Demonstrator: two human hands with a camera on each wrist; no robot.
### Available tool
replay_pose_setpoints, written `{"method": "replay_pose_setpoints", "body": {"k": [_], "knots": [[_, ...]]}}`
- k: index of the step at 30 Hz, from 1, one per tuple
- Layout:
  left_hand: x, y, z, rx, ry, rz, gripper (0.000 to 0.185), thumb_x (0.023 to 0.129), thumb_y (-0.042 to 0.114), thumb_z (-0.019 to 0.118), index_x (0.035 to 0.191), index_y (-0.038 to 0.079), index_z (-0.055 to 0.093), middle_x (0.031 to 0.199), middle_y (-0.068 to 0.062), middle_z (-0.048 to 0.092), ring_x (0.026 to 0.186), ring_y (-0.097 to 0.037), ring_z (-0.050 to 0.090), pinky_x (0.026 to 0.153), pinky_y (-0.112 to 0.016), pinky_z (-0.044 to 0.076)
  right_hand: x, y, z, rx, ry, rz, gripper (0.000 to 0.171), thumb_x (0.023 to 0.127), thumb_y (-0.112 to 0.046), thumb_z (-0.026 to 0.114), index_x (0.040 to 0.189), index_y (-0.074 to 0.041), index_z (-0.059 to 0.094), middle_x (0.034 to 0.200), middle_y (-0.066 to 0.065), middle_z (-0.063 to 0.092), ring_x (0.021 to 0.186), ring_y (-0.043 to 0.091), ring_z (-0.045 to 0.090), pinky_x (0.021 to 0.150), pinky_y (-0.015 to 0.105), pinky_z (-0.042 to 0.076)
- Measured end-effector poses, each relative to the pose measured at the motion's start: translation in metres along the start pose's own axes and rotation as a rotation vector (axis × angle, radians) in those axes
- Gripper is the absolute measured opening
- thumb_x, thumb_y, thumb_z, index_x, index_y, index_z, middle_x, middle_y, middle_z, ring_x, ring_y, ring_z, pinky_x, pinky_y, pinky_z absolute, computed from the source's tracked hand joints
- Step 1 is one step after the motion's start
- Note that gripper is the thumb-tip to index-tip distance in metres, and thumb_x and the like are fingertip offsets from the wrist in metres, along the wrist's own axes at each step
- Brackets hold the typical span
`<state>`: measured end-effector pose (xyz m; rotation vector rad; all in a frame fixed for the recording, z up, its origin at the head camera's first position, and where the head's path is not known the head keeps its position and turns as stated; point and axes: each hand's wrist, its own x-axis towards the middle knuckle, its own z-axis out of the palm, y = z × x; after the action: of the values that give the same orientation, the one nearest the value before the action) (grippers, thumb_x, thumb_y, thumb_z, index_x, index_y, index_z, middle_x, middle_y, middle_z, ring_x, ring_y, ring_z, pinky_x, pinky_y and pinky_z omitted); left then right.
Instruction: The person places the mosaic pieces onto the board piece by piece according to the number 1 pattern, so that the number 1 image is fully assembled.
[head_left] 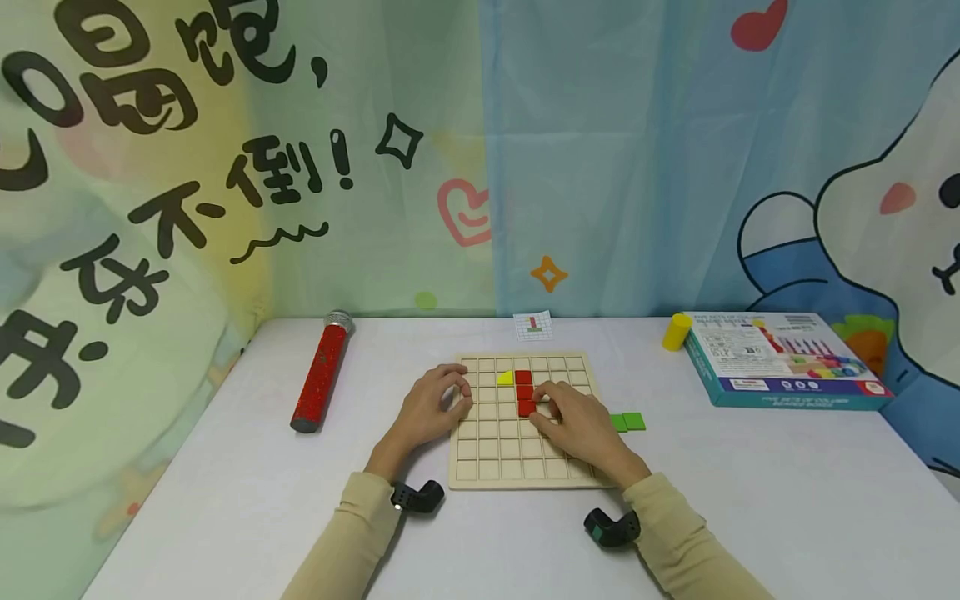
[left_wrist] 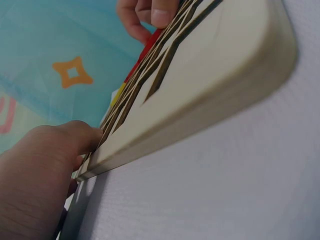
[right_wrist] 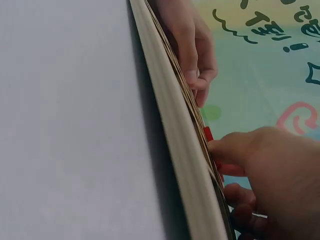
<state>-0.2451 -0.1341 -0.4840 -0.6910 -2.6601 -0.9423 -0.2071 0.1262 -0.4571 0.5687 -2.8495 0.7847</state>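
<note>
A square wooden grid board (head_left: 487,472) lies on the white table. My left hand (head_left: 435,406) holds it at the left edge, thumb and forefinger curled at the rim; its other fingers are partly hidden. On the board a short column of red tiles (head_left: 523,377) stands beside a yellow tile (head_left: 506,378). The right hand (head_left: 583,423) reaches over from the right and pinches the lowest red tile (head_left: 527,408) between thumb and forefinger. In the right wrist view the thumb (right_wrist: 235,145) touches red at the board surface. Green tiles (head_left: 633,421) lie just right of the board.
Behind the board lies a small pattern card (head_left: 533,326). A red glittery microphone (head_left: 322,375) is at the left. At the back right are a yellow cylinder (head_left: 677,332) and a teal game box (head_left: 787,362). A printed curtain (head_left: 577,167) hangs behind the table.
</note>
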Motion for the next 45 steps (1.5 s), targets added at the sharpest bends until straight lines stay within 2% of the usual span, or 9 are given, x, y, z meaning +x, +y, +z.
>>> {"method": "replay_pose_setpoints", "body": {"k": [9,15,20,28,32,38,41,45], "knots": [[0.000,0.001,0.000,0.004,0.011,-0.002,0.008,0.085,0.025,0.065,0.086,0.020,0.058,0.127,-0.004,0.058,0.123,-0.027,0.052,0.100,-0.051,0.039,0.001,0.002,-0.004,0.053,-0.053,0.014,0.023,0.087,-0.030,0.066,0.104,-0.016,0.059,0.075,-0.005,0.048,0.060,0.009,0.041,0.055,0.023,0.033],[0.000,0.001,-0.001,0.007,-0.010,-0.018,0.008,0.086,0.025,0.065,0.086,0.020,0.058,0.128,-0.003,0.058,0.124,-0.027,0.051,0.102,-0.050,0.038,0.000,-0.001,-0.003,0.065,-0.042,0.048,0.022,0.086,-0.029,0.066,0.102,-0.016,0.059,0.073,-0.004,0.048,0.060,0.010,0.041,0.058,0.025,0.031],[0.000,0.000,-0.002,0.004,-0.008,-0.005,0.008,0.085,0.025,0.065,0.086,0.020,0.059,0.127,-0.005,0.058,0.123,-0.027,0.052,0.101,-0.051,0.039,0.001,-0.002,-0.002,0.083,-0.040,0.076,0.021,0.085,-0.028,0.067,0.101,-0.016,0.059,0.073,-0.002,0.048,0.061,0.011,0.041,0.061,0.028,0.029],[0.000,-0.003,0.000,0.010,-0.014,-0.002,0.008,0.086,0.026,0.064,0.087,0.021,0.058,0.127,-0.003,0.058,0.123,-0.026,0.051,0.101,-0.050,0.039,0.002,-0.004,-0.004,0.099,-0.053,0.108,0.016,0.087,-0.023,0.064,0.100,-0.015,0.060,0.073,-0.003,0.048,0.061,0.011,0.041,0.058,0.026,0.031],[-0.001,-0.001,0.001,0.006,0.003,0.010,0.008,0.085,0.026,0.065,0.086,0.021,0.058,0.126,-0.003,0.059,0.122,-0.027,0.052,0.099,-0.051,0.040,0.001,0.001,-0.013,0.174,-0.139,0.069,0.014,0.090,-0.021,0.062,0.100,-0.013,0.060,0.076,-0.002,0.049,0.065,0.010,0.043,0.059,0.024,0.035],[-0.002,0.000,0.001,0.009,0.003,0.003,0.008,0.085,0.026,0.064,0.086,0.021,0.058,0.127,-0.003,0.059,0.122,-0.027,0.052,0.100,-0.051,0.040,0.000,0.027,-0.040,0.275,-0.389,-0.056,0.022,0.096,-0.025,0.054,0.115,-0.014,0.057,0.096,-0.002,0.056,0.084,0.012,0.050,0.074,0.024,0.043],[-0.002,0.000,0.001,0.011,-0.008,-0.003,0.010,0.085,0.030,0.065,0.086,0.022,0.058,0.129,-0.004,0.058,0.124,-0.027,0.051,0.101,-0.051,0.038,-0.001,0.041,-0.056,0.277,-0.458,-0.039,0.025,0.096,-0.028,0.053,0.117,-0.015,0.056,0.102,0.000,0.058,0.090,0.016,0.051,0.077,0.027,0.044],[-0.001,0.000,0.000,0.014,-0.031,0.003,0.016,0.085,0.037,0.066,0.087,0.023,0.059,0.131,-0.005,0.056,0.126,-0.028,0.049,0.102,-0.053,0.037,-0.004,0.061,-0.075,0.266,-0.480,0.009,0.024,0.094,-0.025,0.057,0.114,-0.013,0.057,0.100,0.003,0.057,0.087,0.018,0.052,0.070,0.027,0.044]]}}
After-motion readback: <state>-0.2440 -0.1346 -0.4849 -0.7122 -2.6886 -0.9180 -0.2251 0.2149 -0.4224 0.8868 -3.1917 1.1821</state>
